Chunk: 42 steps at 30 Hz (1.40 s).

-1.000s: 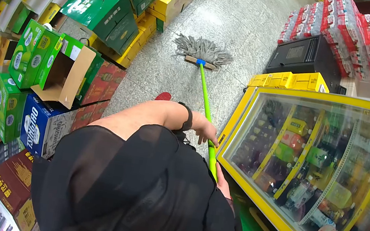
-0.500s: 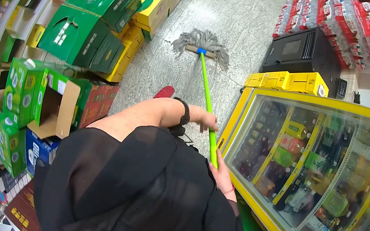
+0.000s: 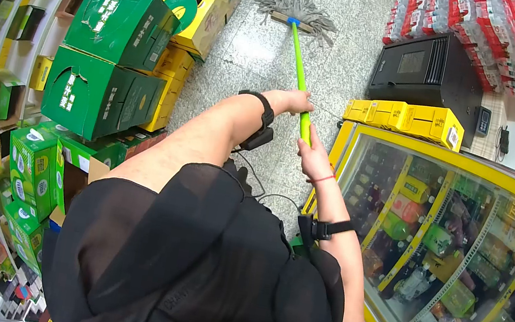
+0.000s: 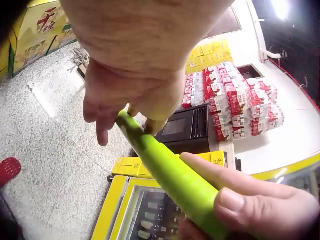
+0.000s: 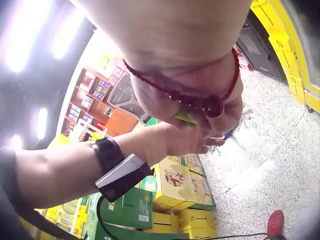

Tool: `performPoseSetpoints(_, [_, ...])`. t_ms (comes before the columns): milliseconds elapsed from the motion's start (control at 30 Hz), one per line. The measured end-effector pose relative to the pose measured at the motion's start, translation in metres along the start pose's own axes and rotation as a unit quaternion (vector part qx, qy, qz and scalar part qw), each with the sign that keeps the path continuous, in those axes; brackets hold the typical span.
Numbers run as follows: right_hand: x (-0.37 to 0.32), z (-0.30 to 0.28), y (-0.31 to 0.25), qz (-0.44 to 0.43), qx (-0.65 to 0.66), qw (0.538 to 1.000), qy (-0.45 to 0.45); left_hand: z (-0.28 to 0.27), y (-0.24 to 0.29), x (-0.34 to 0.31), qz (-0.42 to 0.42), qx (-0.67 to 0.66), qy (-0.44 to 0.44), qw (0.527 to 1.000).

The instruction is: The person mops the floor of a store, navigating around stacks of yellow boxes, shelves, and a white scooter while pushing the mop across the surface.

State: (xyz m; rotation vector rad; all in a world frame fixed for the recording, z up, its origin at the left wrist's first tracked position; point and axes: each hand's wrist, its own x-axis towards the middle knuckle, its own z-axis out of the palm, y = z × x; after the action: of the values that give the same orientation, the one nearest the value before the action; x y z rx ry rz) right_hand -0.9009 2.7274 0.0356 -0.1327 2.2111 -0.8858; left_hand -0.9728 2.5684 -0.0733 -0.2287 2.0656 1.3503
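Note:
A mop with a grey string head [image 3: 301, 9] lies on the speckled floor ahead, its bright green handle [image 3: 298, 59] running back toward me in the head view. My left hand [image 3: 292, 101] holds the handle partway up, arm reaching across from the left. Close behind it, my right hand [image 3: 317, 160] grips the handle's near end. In the left wrist view the green grip [image 4: 172, 175] passes from under the left hand [image 4: 135, 95] to the right hand's fingers and thumb [image 4: 232, 200]. The right hand [image 5: 195, 105] mostly covers the handle in the right wrist view.
Green cartons [image 3: 114, 24] and yellow boxes [image 3: 211, 5] stack along the left side. At right stands a yellow-framed glass-top cooler [image 3: 466, 160] with bottles, with small yellow boxes [image 3: 406, 117], a black appliance [image 3: 420, 69] and red-white bottle packs [image 3: 479, 34] beyond. A dark cable [image 3: 260, 185] hangs near my body.
The mop head has slid farther ahead along the floor. Both hands have moved forward with the handle, and the right forearm now reaches out into view. The red shoe has left the head view.

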Motion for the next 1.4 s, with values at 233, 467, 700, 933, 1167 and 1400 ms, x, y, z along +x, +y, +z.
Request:
performPoseSetpoints(233, [-0.097, 0.001, 0.052, 0.024, 0.038, 0.999, -0.016, 0.066, 0.007, -0.039, 0.060, 0.115, -0.125, 0.984])
performPoseSetpoints(467, [-0.243, 0.026, 0.093, 0.018, 0.008, 1.000, 0.010, 0.167, 0.019, -0.125, 0.063, 0.125, -0.287, 0.948])
performPoseSetpoints(700, [-0.332, 0.038, 0.145, 0.098, 0.183, 0.978, 0.028, 0.253, 0.032, -0.146, 0.051, 0.163, -0.421, 0.891])
performPoseSetpoints(933, [-0.295, 0.019, 0.127, 0.113, 0.210, 0.969, 0.070, 0.246, 0.048, -0.109, 0.059, 0.164, -0.384, 0.907])
performPoseSetpoints(1167, [-0.161, -0.024, 0.125, 0.090, 0.223, 0.961, 0.134, 0.175, 0.088, 0.004, 0.112, 0.203, -0.328, 0.916])
performPoseSetpoints(1400, [0.012, -0.130, 0.041, 0.145, 0.314, 0.929, 0.130, 0.096, 0.139, 0.137, 0.161, 0.146, -0.124, 0.968])
